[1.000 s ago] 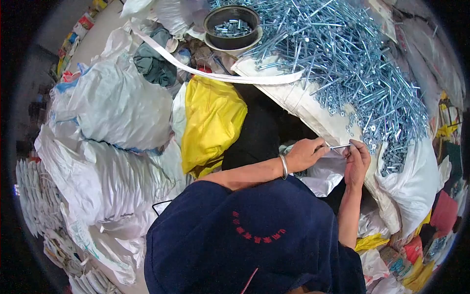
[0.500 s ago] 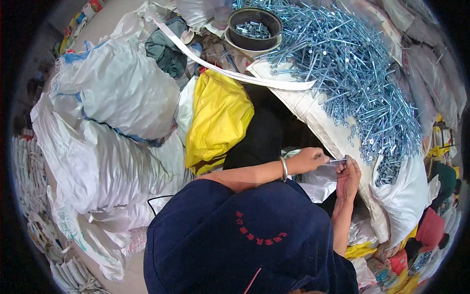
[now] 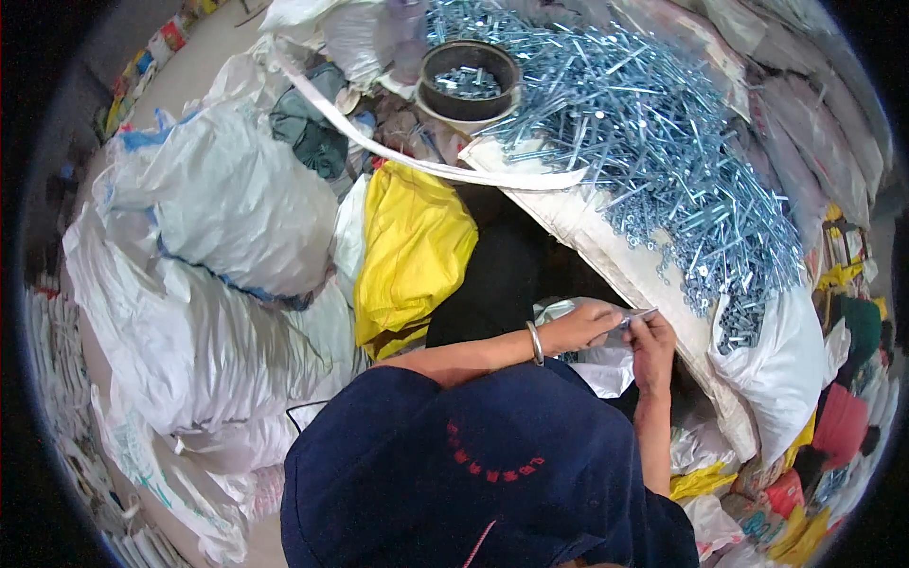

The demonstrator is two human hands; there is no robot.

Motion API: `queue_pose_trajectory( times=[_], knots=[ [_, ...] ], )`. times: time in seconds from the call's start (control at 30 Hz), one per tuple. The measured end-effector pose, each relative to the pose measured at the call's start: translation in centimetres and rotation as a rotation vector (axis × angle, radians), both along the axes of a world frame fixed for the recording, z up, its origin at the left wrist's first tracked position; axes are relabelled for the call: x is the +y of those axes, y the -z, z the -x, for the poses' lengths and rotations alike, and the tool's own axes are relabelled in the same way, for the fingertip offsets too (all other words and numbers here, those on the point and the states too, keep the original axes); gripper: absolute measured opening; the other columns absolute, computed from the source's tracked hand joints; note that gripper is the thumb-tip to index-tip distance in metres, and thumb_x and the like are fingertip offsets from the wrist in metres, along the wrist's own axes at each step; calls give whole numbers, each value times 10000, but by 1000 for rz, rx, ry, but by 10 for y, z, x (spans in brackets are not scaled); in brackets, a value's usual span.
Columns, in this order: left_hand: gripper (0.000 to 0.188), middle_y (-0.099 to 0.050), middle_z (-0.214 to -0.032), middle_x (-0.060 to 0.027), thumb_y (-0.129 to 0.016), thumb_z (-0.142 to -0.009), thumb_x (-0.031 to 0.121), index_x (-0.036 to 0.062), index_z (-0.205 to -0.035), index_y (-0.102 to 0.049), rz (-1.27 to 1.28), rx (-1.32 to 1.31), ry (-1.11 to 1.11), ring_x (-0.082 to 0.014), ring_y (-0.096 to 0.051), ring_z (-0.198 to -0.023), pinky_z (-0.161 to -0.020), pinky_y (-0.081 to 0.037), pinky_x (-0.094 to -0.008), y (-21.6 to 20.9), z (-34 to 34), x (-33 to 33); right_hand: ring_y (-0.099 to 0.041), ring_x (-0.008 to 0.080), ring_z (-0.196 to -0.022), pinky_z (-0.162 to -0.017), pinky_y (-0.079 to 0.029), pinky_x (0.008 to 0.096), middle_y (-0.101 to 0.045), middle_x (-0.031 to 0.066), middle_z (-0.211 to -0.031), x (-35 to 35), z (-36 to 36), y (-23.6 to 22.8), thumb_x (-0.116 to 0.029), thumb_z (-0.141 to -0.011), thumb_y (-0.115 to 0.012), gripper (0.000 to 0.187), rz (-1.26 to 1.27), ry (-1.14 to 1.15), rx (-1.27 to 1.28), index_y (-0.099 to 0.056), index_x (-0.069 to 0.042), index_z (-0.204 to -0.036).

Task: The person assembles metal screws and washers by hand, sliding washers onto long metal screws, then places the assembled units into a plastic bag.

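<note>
My left hand (image 3: 582, 328), with a silver bangle (image 3: 535, 343) at its wrist, is closed in a pinch at the left end of a thin metal bolt (image 3: 644, 313). The fingers of my right hand (image 3: 652, 348) are closed round the same bolt, and its other end sticks out up and to the right. Any small part between the fingertips is too small to make out. Below the hands lies an open whitish plastic bag (image 3: 606, 367). A large heap of long zinc-coloured bolts (image 3: 653, 123) spreads over a pale sheet (image 3: 606, 232) beyond my hands.
A dark round bowl (image 3: 445, 102) of short metal parts stands at the heap's left edge. A yellow sack (image 3: 417, 251) and big white sacks (image 3: 241, 204) fill the left side. A white strap (image 3: 407, 166) arches across. At right, a white bag (image 3: 781, 374) sits against the heap.
My hands have come closer together on the bolt, which now points up to the right. The whole view has shifted slightly, so the heap and bowl appear lower and further left.
</note>
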State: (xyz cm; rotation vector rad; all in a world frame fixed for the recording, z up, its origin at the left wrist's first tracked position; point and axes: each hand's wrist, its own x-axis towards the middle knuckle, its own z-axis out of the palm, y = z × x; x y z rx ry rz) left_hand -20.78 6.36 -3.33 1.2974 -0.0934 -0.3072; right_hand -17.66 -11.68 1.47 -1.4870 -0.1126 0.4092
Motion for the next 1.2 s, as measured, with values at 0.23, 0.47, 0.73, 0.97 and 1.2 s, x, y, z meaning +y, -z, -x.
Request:
queue_pose_trajectory(
  times=[0.23,0.47,0.73,0.97,1.2],
  knots=[
    [311,-624,-1081,-204,-414,-1000,224,19,-1157,-588,-693,-478,-255,-364,-635,-951,-822,-511,-434,-12,-17,-1,-628,154,-903,-810,-513,321,-687,63,-995,-1,-2,26,-125,-859,-662,254,320,-27,-179,-671,-16,-1089],
    [553,-527,-643,20,-299,-1020,542,84,-950,-600,93,199,103,-47,-435,-484,-423,-286,-183,-8,-26,-37,-649,152,-757,-657,-538,292,-674,86,-867,-15,22,9,-89,-857,-645,197,85,75,-368,-643,24,-1019],
    [547,-513,-672,23,-366,-980,603,108,-898,-586,177,403,232,-87,-422,-527,-465,-292,-246,-9,-31,-100,-616,126,-655,-562,-525,281,-642,74,-805,-67,45,11,-54,-896,-610,180,-66,139,-231,-597,37,-1051],
    [575,-602,-833,-20,-371,-976,606,71,-1022,-578,181,484,177,-114,-545,-678,-574,-416,-243,-41,-24,-137,-632,132,-634,-539,-531,276,-636,94,-803,-89,52,9,-39,-919,-565,171,26,245,-444,-587,27,-1075],
    [491,-611,-1074,-124,-393,-1036,404,-45,-1163,-548,47,-11,354,-179,-581,-988,-909,-444,-295,-43,-36,-142,-646,179,-545,-496,-524,299,-615,111,-659,-106,60,22,-37,-938,-524,90,-22,143,-166,-543,46,-966]
  ],
)
